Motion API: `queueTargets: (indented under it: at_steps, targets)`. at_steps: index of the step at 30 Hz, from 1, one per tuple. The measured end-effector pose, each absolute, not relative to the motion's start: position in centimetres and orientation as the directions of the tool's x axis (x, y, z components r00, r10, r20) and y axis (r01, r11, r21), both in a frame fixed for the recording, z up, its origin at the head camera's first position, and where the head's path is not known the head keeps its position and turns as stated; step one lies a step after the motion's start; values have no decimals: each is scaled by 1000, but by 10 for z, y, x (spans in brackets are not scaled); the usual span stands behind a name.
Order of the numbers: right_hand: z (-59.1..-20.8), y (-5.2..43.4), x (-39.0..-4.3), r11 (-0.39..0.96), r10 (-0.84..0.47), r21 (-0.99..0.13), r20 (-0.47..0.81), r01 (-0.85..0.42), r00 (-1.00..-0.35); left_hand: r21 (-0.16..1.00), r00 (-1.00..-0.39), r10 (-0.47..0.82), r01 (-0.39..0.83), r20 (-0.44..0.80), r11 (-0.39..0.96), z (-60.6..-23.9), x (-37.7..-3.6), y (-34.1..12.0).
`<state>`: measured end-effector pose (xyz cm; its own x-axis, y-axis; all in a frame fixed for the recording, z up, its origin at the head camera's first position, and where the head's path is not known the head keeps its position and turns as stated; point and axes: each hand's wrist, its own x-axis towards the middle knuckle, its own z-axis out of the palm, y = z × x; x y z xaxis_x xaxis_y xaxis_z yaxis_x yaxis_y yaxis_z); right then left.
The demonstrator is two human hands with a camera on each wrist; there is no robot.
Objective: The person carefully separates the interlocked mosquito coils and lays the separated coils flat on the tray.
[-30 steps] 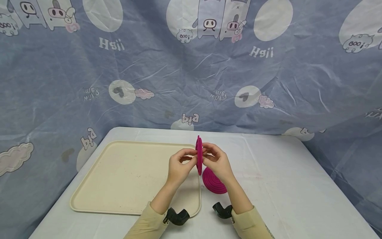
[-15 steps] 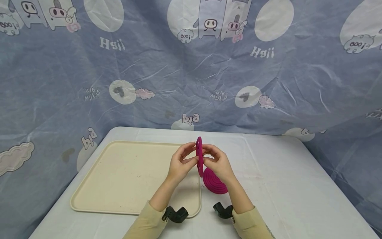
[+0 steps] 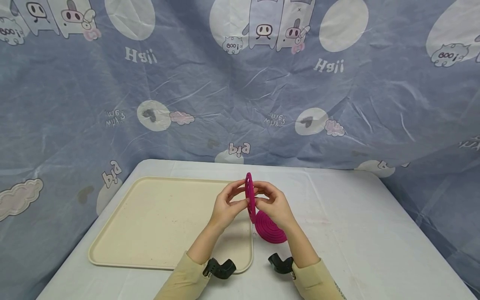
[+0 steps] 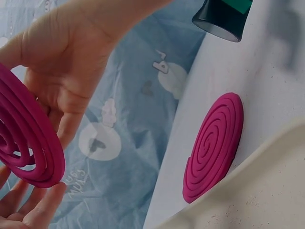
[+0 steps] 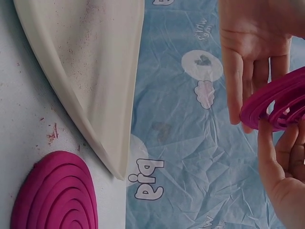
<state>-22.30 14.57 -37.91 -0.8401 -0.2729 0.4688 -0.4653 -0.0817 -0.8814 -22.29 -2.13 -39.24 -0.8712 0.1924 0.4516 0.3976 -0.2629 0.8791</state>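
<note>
Magenta spiral coil (image 3: 249,196) stands on edge in the air between both hands, above the right edge of the tray. The left hand (image 3: 226,208) pinches it from the left side, thumb and fingers curled onto the coil's face; in the left wrist view the coil (image 4: 26,143) lies against the fingertips (image 4: 40,210) with the palm open behind it. The right hand (image 3: 275,206) pinches it from the right side, fingers curled toward the rim; in the right wrist view the fingers (image 5: 274,157) close on the coil's edge (image 5: 279,102), whose rings are slightly spread apart.

Just below the hands a second coil (image 3: 271,228) of the same colour lies flat on the white table (image 3: 356,233), just beside the tray's right edge and partly hidden by the right wrist. The cream tray (image 3: 157,221) lies to the left on the table. Behind the table hangs a blue-grey cloth (image 3: 112,91) printed with cartoon pigs, clouds and white ovals. Pale yellow sleeves (image 3: 318,279) cover both forearms.
</note>
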Motion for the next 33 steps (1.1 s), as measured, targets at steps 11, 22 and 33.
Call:
queueTargets:
  at_steps: [11,22,33]
  targets:
    - [-377,150,-223,-68,-330,-888,450,-454,-830,893,-875,209,394,437,-218,-393,-223,-23]
    - [-373,157,-221,-80,-371,-889,446,-451,-814,881,-848,249,422,467,-214,-393,-224,-26]
    - [-372,161,-221,-102,-407,-893,440,-439,-800,869,-832,255,454,492,-196,-392,-223,-29]
